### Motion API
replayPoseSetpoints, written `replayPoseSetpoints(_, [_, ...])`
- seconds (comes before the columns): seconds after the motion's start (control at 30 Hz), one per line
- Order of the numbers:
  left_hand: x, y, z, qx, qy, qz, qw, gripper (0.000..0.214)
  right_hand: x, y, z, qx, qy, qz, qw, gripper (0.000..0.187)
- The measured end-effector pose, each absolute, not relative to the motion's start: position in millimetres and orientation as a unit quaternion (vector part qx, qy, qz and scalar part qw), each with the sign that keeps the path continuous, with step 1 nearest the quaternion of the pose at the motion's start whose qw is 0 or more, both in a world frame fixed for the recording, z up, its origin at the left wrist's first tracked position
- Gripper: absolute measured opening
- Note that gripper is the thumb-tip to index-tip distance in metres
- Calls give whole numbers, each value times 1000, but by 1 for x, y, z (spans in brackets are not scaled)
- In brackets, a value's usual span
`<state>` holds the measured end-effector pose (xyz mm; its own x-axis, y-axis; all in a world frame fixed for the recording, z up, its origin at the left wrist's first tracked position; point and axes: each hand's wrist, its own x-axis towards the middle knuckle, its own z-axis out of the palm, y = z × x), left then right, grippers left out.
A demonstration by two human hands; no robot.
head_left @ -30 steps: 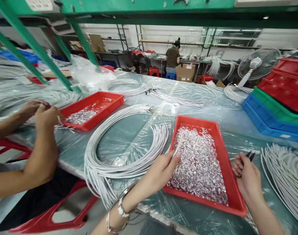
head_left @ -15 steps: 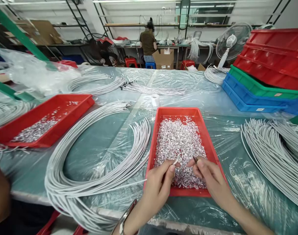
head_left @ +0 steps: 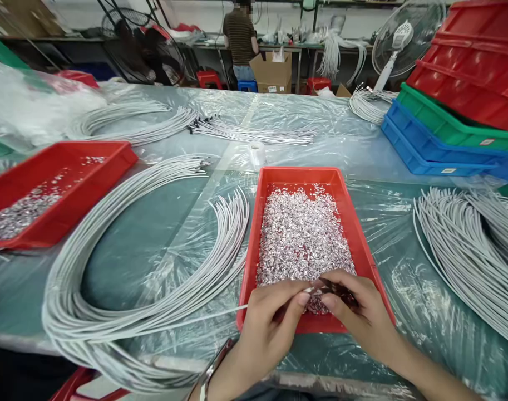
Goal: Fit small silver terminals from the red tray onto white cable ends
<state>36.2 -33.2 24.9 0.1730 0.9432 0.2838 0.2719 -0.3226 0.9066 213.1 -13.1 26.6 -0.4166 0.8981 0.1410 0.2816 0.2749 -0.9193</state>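
My left hand (head_left: 270,317) pinches the end of a single white cable (head_left: 203,314) that trails off to the left. My right hand (head_left: 358,317) is closed on a small dark tool (head_left: 339,288) whose tip meets the cable end. Both hands touch over the near end of a red tray (head_left: 362,223) filled with small shiny metal pieces (head_left: 299,234). A big curved bundle of white cables (head_left: 132,223) lies just left of the tray on the plastic-covered table.
A second red tray (head_left: 70,184) with metal pieces sits at the left. More white cables (head_left: 466,250) lie at the right. Stacked blue, green and red trays (head_left: 445,128) stand far right. A tape roll (head_left: 257,153), a fan (head_left: 399,33) and a person (head_left: 239,36) are beyond.
My hands have come together over the tray's near end, the tool tip now at the cable end. The view has swung right and down; the co-worker's hands at the left are out of sight.
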Motion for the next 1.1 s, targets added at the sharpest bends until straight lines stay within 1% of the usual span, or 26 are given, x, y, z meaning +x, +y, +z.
replayPoseSetpoints(0.27, [36, -31, 26, 678, 433, 472, 361, 14, 212, -11, 29, -380, -744, 420, 354, 13])
replayPoseSetpoints(0.6, [36, -32, 25, 663, 429, 482, 380, 15, 209, -10, 33, -379, -757, 399, 353, 17])
replayPoseSetpoints(0.73, [36, -33, 25, 665, 429, 486, 370, 15, 208, -11, 33, -374, -762, 389, 357, 17])
replayPoseSetpoints(1.1, [36, -31, 23, 688, 403, 514, 315, 13, 205, -15, 33, -372, -744, 417, 367, 14])
